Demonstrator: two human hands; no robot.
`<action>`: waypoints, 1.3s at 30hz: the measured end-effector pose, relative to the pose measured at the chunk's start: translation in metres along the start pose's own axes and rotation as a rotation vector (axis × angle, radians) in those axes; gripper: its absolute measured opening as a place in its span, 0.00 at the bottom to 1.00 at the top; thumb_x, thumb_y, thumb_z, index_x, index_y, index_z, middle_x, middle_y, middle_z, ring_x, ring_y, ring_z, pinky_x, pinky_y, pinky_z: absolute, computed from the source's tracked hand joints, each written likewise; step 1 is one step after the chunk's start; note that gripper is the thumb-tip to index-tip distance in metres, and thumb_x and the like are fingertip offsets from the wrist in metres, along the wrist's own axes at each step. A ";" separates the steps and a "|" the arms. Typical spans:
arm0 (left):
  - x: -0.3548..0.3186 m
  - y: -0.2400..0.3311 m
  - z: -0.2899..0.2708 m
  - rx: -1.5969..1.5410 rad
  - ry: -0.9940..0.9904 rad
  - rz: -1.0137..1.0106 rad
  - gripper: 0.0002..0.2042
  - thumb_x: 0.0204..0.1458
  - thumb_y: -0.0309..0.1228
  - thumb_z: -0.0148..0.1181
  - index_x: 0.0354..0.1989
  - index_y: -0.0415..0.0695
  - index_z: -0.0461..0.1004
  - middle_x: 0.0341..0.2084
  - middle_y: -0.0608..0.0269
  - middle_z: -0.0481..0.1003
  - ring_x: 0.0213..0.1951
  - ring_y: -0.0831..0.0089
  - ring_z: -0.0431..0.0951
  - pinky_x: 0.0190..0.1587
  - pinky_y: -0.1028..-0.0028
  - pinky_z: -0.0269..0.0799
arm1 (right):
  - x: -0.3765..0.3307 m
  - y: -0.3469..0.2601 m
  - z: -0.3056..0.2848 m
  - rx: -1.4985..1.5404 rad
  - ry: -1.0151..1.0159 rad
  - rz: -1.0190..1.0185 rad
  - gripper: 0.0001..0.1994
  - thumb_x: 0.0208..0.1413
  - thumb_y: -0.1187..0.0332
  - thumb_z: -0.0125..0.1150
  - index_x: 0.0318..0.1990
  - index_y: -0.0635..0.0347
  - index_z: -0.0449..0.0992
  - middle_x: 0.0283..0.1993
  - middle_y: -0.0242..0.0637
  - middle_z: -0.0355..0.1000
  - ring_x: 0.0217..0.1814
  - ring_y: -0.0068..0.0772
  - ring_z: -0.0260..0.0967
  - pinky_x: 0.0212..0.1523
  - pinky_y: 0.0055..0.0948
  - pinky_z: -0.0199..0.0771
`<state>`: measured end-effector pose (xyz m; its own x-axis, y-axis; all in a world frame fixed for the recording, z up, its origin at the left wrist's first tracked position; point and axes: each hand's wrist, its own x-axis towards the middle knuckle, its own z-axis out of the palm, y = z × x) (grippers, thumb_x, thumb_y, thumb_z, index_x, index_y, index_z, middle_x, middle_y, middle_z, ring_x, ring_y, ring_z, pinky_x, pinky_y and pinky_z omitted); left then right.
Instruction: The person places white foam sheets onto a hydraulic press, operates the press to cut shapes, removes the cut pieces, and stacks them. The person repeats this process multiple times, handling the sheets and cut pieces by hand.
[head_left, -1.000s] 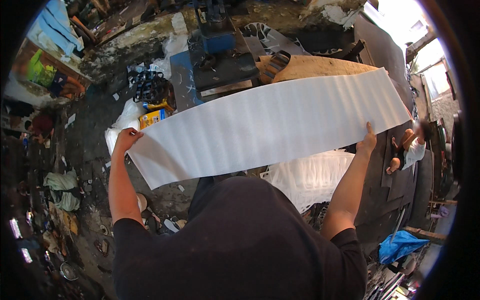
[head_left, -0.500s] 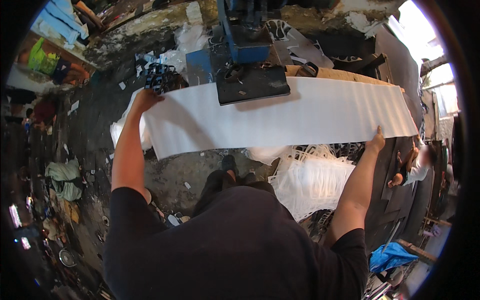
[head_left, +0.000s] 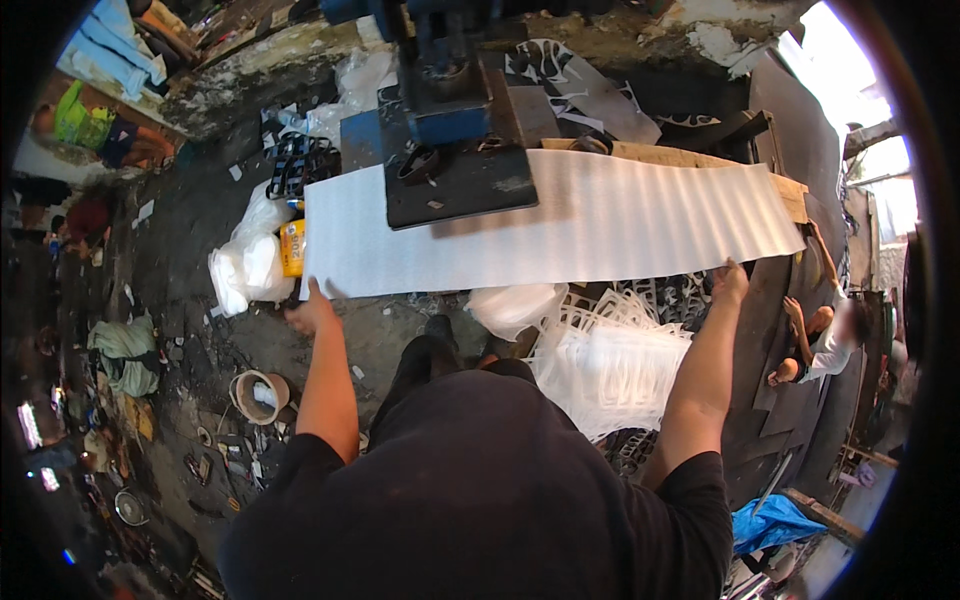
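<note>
A long white ribbed foam sheet (head_left: 600,235) lies flat across a work surface, its middle under the dark square plate (head_left: 455,185) of a blue press machine (head_left: 440,95). My left hand (head_left: 312,312) grips the sheet's near left corner. At the near right edge, my right hand (head_left: 730,278) holds the sheet. The right end of the sheet rests over a brown board (head_left: 700,160).
A pile of white cut-out foam scraps (head_left: 615,355) lies below the sheet. White plastic bags (head_left: 245,265) and a yellow can (head_left: 292,247) sit at the left. A round bowl (head_left: 258,395) is on the dirty floor. Another person (head_left: 825,335) crouches at the right.
The sheet went from held up in the air to lying flat under the press plate. Both my hands moved forward and down with it.
</note>
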<state>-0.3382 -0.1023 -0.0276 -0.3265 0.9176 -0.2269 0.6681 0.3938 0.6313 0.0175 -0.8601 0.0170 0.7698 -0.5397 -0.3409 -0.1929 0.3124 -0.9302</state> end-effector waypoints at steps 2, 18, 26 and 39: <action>-0.011 -0.022 -0.002 -0.377 -0.551 -0.382 0.43 0.45 0.51 0.70 0.65 0.42 0.58 0.60 0.48 0.60 0.61 0.53 0.64 0.58 0.48 0.66 | 0.011 0.002 -0.008 -0.013 0.022 0.055 0.13 0.55 0.74 0.54 0.47 0.66 0.70 0.38 0.35 0.69 0.36 0.33 0.70 0.35 0.34 0.74; -0.156 -0.023 -0.026 -0.743 -0.924 -0.061 0.23 0.45 0.24 0.69 0.51 0.45 0.70 0.42 0.65 0.74 0.43 0.69 0.75 0.38 0.70 0.71 | -0.232 0.042 0.058 -1.044 -0.615 -1.670 0.14 0.61 0.70 0.53 0.52 0.62 0.73 0.56 0.49 0.70 0.56 0.51 0.67 0.60 0.46 0.66; -0.162 -0.089 -0.015 -0.982 -1.411 0.024 0.28 0.60 0.51 0.51 0.63 0.47 0.64 0.55 0.59 0.71 0.58 0.64 0.70 0.57 0.58 0.70 | -0.367 0.055 0.127 -1.161 -1.843 -1.226 0.28 0.53 0.69 0.59 0.63 0.33 0.68 0.49 0.33 0.68 0.55 0.35 0.65 0.57 0.36 0.66; -0.156 -0.172 -0.083 -0.702 -1.129 -0.190 0.18 0.59 0.36 0.57 0.57 0.47 0.70 0.44 0.66 0.77 0.44 0.71 0.77 0.43 0.72 0.74 | -0.410 0.134 0.113 -1.221 -2.246 -0.756 0.21 0.57 0.63 0.54 0.59 0.46 0.74 0.47 0.40 0.69 0.51 0.43 0.65 0.54 0.39 0.68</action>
<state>-0.4576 -0.3180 -0.0388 0.5785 0.5285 -0.6212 0.0816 0.7203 0.6888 -0.2555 -0.5085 0.0480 -0.1110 0.9466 -0.3029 0.7208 -0.1331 -0.6802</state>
